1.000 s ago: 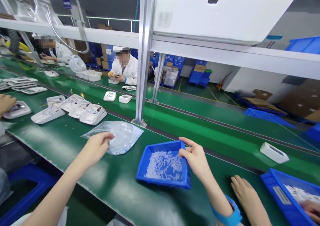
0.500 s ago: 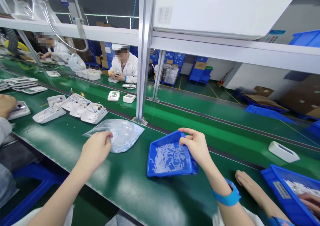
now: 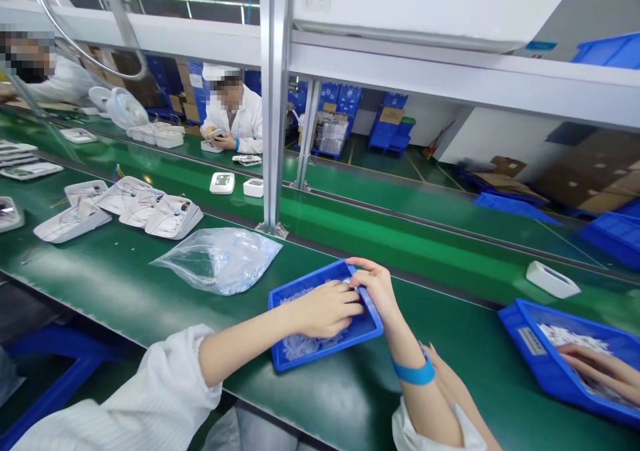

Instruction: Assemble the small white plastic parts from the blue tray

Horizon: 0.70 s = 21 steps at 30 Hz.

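A shallow blue bin (image 3: 325,356) sits on the green bench in front of me, with many small translucent plastic pieces (image 3: 299,346) in it. Inside the bin, over the pieces, is my left hand (image 3: 327,310), fingers stretched toward the far right corner and slightly apart; its fingertips are partly hidden. My right hand (image 3: 374,288) grips the bin's rim at that corner, thumb inside and fingers across the edge. A blue band (image 3: 416,373) circles my right wrist. Left of the bin lies a clear plastic bag (image 3: 223,259) with pale bluish contents.
White housings with wires (image 3: 145,204) lie at the left. On the right, a co-worker's hand (image 3: 600,364) reaches into another blue bin (image 3: 537,364) of white parts. A metal post (image 3: 274,118) rises at the bench's back edge. A person (image 3: 235,114) works across the line.
My left hand has moved right from beside the plastic bag into the blue bin. My right hand keeps hold of the rim, and the bin has turned slightly.
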Motion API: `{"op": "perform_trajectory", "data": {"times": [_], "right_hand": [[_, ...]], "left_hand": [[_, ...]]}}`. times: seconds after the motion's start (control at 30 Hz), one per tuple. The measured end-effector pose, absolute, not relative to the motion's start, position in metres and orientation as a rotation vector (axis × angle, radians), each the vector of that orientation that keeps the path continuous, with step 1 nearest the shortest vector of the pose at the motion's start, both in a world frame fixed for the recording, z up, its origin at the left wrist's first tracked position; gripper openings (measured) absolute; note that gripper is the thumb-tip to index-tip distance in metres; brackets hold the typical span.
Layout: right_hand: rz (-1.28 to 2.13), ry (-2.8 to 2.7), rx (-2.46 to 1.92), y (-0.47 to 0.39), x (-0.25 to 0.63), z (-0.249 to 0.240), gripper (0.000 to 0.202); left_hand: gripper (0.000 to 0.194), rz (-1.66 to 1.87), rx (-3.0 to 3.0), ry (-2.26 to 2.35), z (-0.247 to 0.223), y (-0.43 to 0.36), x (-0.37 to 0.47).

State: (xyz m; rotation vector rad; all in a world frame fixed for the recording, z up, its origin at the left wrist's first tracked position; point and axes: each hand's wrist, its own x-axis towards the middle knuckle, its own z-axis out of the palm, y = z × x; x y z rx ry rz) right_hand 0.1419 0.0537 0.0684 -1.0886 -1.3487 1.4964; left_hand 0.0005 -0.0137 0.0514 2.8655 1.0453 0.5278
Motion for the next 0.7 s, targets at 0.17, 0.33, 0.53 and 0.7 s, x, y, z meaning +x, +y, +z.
{"op": "perform_trajectory", "data": {"times": [0.17,0.33,0.53,0.7], "right_hand": [[1.486,-1.254,-1.101,0.050,0.154,0.057,0.035],[1.528,-1.215,-1.077,0.045,0.159,0.051,0.035],[1.509,-1.184,-1.042,0.038,0.159,0.051,0.031],[1.453,-1.154,-1.061,0.039,0.168,0.042,0.026]], "left_hand": [[0.014,0.427,2.850,1.074,0.031,-0.025,-0.007],[0.011,0.411,2.872,1.085,0.032,-0.026,-0.014],[0.027,0.517,2.839,1.136,0.034,-0.004,0.006],[0.015,0.418,2.846,1.139,0.018,-0.008,-0.006]]}}
